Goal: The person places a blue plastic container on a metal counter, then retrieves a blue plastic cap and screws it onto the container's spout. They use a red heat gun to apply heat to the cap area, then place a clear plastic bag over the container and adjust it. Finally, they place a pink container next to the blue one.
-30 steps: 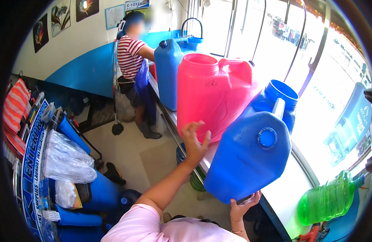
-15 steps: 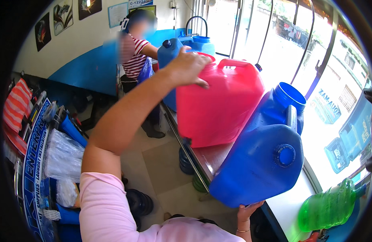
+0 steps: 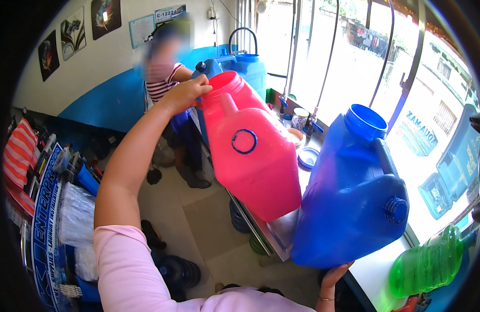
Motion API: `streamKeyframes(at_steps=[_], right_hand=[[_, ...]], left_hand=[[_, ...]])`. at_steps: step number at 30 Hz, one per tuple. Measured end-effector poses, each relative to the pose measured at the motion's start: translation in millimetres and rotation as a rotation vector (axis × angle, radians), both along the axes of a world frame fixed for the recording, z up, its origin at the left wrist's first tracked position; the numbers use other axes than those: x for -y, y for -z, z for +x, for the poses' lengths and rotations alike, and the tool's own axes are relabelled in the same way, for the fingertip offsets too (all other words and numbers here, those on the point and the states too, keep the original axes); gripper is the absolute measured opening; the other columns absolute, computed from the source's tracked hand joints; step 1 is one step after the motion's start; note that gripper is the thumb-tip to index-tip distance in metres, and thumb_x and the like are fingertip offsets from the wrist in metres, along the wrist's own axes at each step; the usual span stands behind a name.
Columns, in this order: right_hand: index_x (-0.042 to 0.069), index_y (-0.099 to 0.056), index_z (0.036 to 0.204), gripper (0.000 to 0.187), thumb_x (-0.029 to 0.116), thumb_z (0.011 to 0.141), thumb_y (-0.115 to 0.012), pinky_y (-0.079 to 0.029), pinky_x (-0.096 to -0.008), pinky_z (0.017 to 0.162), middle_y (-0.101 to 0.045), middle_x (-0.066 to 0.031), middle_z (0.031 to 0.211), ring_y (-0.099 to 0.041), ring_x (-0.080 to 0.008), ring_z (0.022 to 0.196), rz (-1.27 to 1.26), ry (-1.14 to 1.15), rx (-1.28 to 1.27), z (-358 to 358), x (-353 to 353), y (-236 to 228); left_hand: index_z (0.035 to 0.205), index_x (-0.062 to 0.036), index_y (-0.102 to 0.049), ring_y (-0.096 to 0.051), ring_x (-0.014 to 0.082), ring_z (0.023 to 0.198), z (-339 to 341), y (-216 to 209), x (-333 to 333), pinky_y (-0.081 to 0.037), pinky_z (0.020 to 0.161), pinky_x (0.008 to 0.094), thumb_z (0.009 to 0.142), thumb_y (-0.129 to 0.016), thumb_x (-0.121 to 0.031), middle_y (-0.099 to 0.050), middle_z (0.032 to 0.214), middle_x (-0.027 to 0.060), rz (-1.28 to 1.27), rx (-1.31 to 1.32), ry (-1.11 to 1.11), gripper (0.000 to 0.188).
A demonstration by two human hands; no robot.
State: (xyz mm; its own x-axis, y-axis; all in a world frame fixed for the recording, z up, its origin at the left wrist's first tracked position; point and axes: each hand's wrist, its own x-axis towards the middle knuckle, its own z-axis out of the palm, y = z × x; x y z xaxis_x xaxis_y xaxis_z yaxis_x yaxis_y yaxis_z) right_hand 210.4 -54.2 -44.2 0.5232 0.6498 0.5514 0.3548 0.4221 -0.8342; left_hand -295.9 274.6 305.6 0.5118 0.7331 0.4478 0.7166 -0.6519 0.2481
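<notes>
Bright shop room, big window (image 3: 349, 62) at 2 o'clock, blue-and-white wall (image 3: 115, 78) around 10, and a shiny counter (image 3: 282, 229) running along the window side (clock is from the middle of the view). The pink jug (image 3: 255, 171) is pretty much dead center, over the counter and tilted, with its open mouth toward 11. Can't tell if its bottom is touching down.

Left hand (image 3: 190, 94) is up at 11, fingers gripping the rim of that mouth. Right hand (image 3: 333, 274) is down at 5, palm up under the base of the blue jug (image 3: 349, 208) and touching it; most of its fingers are hidden, so can't tell how far they're curled. Blue jug itself is at 4, tilted too, wide mouth open, small cap on its near end.

Between the jugs there's a round lid (image 3: 308, 157) at 3 and a mug (image 3: 300, 118) at 2. Green bottle (image 3: 427, 265) lies on its side farther out at 4. Someone in a striped shirt (image 3: 159, 89) stands at 10.
</notes>
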Motion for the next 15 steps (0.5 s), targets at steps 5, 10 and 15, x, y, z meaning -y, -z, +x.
streamKeyframes(at_steps=[5, 10, 15], right_hand=[[-0.005, -0.027, 0.140, 0.074, 0.057, 0.100, -0.028, -0.026, -0.0413, 0.111, -0.034, -0.0179, 0.142, -0.034, -0.0288, 0.133, -0.063, 0.046, 0.059, -15, 0, -12], [-0.005, -0.025, 0.143, 0.077, 0.059, 0.099, -0.027, -0.025, -0.0423, 0.111, -0.032, -0.0188, 0.143, -0.033, -0.0299, 0.134, -0.058, 0.034, 0.061, -22, 0, -13], [-0.006, -0.022, 0.145, 0.077, 0.057, 0.100, -0.025, -0.025, -0.0438, 0.111, -0.030, -0.0209, 0.145, -0.032, -0.0321, 0.135, -0.090, 0.092, 0.069, -27, -1, -15]], left_hand=[[0.097, -0.0043, -0.057, -0.063, 0.0268, 0.099, 35, -28, -30, -0.051, 0.079, 0.0354, 0.069, -0.066, 0.010, -0.064, 0.101, 0.0095, 0.186, -0.333, -0.033, 0.033], [0.090, -0.0048, -0.057, -0.065, 0.0278, 0.094, 59, -42, -80, -0.050, 0.078, 0.0355, 0.068, -0.069, 0.008, -0.067, 0.093, 0.0125, 0.116, -0.236, -0.010, 0.028], [0.113, -0.0098, -0.064, -0.059, 0.0315, 0.114, 171, -58, -43, -0.048, 0.092, 0.0404, 0.096, -0.047, -0.052, -0.065, 0.116, 0.0171, 0.024, 0.146, -0.117, 0.049]])
